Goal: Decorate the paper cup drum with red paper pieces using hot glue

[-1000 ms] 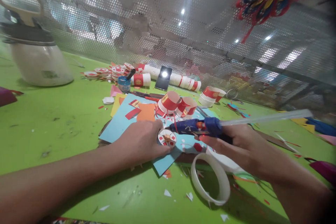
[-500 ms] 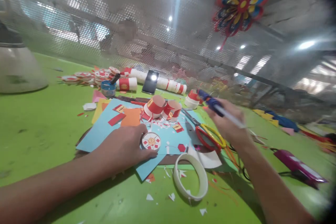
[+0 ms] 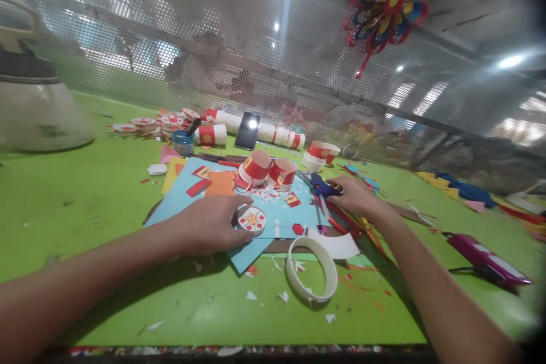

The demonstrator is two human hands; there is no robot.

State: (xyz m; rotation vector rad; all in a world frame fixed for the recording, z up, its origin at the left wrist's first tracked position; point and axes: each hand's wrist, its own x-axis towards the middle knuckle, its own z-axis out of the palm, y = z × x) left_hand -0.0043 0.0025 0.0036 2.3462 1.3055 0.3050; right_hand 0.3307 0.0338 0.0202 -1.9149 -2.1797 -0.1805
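Observation:
My left hand (image 3: 211, 223) rests on the blue paper sheet (image 3: 187, 193), thumb and fingers curled around a small round paper disc (image 3: 252, 219) with red and white marks. My right hand (image 3: 357, 195) is further right, low over the sheet's right edge, closed on the blue glue gun (image 3: 323, 188), whose body lies down at the table. Red and yellow scissors (image 3: 350, 222) lie just under that hand. Two red-banded paper cup pieces (image 3: 268, 170) stand behind the disc.
A white paper ring (image 3: 310, 267) lies near the front. A row of paper cups (image 3: 273, 134), a phone (image 3: 247, 131) and a small blue jar (image 3: 183, 141) stand at the back by the mesh wall. A big white jug (image 3: 38, 114) is far left, a purple tool (image 3: 486, 259) right.
My right hand carried the glue gun from over the disc up to the right, then down onto the table beside the scissors. My left hand stayed on the disc.

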